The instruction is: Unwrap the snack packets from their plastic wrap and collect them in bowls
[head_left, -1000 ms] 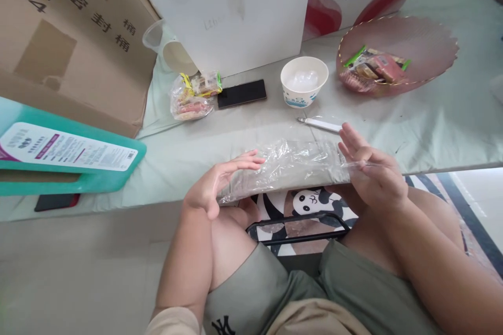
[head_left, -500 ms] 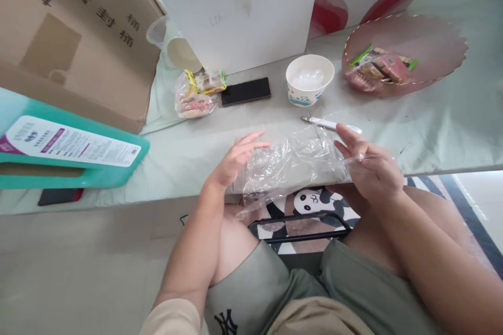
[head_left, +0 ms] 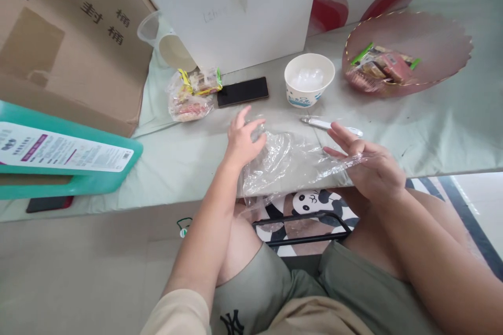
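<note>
A crumpled clear plastic bag (head_left: 275, 162) lies across the front edge of the table, partly hanging over it. My right hand (head_left: 371, 167) pinches the bag's right end near the thumb, and its other fingers stretch out to the left. Fingers spread, my left hand (head_left: 245, 138) is open at the bag's upper left side; whether its fingertips touch the film I cannot tell. Just beyond the right fingertips lies a white-handled peeler-like tool (head_left: 328, 125). Behind it stands a white paper bowl (head_left: 309, 91) with clear, crumpled plastic-looking stuff inside.
A black phone (head_left: 243, 91) lies beside wrapped snacks (head_left: 192, 97). At the right is a pink gold-rimmed bowl (head_left: 436, 52) with snack packets. A white box (head_left: 236, 21) stands behind. On the left are a cardboard box (head_left: 90, 57) and a green jug (head_left: 128, 162).
My left hand has moved slightly up and right, its fingers spreading over the bag. My right hand stays nearly in place with the bag. The view has shifted slightly.
</note>
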A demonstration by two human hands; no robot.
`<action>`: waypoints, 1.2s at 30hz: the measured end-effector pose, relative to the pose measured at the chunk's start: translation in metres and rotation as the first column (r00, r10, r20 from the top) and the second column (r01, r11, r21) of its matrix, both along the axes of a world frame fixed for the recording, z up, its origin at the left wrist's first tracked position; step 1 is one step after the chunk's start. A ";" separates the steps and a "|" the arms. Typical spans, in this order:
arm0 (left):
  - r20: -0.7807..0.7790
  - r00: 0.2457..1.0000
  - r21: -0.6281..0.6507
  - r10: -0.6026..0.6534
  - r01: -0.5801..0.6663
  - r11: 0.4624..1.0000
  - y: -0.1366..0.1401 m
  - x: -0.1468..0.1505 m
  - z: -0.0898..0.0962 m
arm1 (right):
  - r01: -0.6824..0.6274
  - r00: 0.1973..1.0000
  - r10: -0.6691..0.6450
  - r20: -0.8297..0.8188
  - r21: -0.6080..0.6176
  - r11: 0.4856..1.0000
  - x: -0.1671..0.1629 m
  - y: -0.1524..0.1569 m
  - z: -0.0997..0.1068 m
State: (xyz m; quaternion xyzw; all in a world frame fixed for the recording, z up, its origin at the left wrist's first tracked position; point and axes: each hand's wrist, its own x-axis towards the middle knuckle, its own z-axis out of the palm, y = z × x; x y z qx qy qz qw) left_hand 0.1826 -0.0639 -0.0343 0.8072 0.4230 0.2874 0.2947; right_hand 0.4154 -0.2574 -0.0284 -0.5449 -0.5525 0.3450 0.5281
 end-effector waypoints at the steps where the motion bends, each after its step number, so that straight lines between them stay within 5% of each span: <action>1: 0.063 0.997 0.019 0.035 -0.036 0.999 -0.001 -0.003 0.004 | -0.005 1.000 0.006 -0.008 0.016 1.000 0.001 0.001 0.000; 3: 0.207 0.976 0.015 0.068 -0.073 0.997 -0.007 -0.017 0.015 | -0.006 1.000 0.007 -0.018 0.032 0.999 0.002 0.002 0.001; 5: 0.362 0.932 -0.071 0.006 0.021 0.997 -0.017 -0.041 0.026 | 0.009 1.000 -0.009 -0.006 0.022 1.000 0.004 0.001 0.001; 7: 0.520 0.839 -0.208 -0.158 0.304 0.930 -0.029 -0.068 0.036 | 0.036 0.999 -0.036 0.013 0.014 0.999 0.006 0.000 0.000; 8: 0.555 0.780 -0.244 -0.290 0.486 0.839 -0.036 -0.080 0.041 | 0.049 0.999 -0.049 0.004 0.009 0.999 0.006 0.000 0.000; 11: 0.462 0.691 -0.262 -0.556 0.705 0.659 -0.054 -0.098 0.051 | 0.106 0.975 -0.103 -0.200 0.005 0.994 0.006 0.001 -0.004; 15: 0.238 0.688 -0.291 -0.685 0.724 0.626 -0.074 -0.084 0.059 | 0.204 0.826 -0.205 -0.525 -0.060 0.977 0.002 0.008 -0.009; 20: 0.094 0.851 -0.337 -0.516 0.515 0.788 -0.083 -0.057 0.058 | 0.247 0.782 -0.264 -0.564 -0.107 0.963 0.002 0.013 -0.013; 24: 0.281 0.946 -0.407 -0.163 0.271 0.872 -0.074 -0.053 0.045 | 0.298 0.779 -0.314 -0.543 -0.119 0.947 0.004 0.013 -0.015; 27: 0.408 0.900 -0.574 0.154 0.122 0.810 -0.064 -0.057 0.036 | 0.355 0.771 -0.380 -0.511 -0.150 0.923 0.000 0.015 -0.012; 29: 0.467 0.857 -0.628 0.216 0.151 0.763 -0.059 -0.061 0.033 | 0.409 0.729 -0.443 -0.521 -0.187 0.893 -0.004 0.018 -0.009; 33: 0.445 0.891 -0.662 -0.089 0.395 0.637 -0.056 -0.069 0.033 | 0.504 0.654 -0.551 -0.517 -0.245 0.828 -0.010 0.022 -0.007; 36: 0.316 0.943 -0.702 -0.102 0.304 0.644 -0.058 -0.064 0.033 | 0.540 0.655 -0.591 -0.471 -0.255 0.802 -0.010 0.021 -0.007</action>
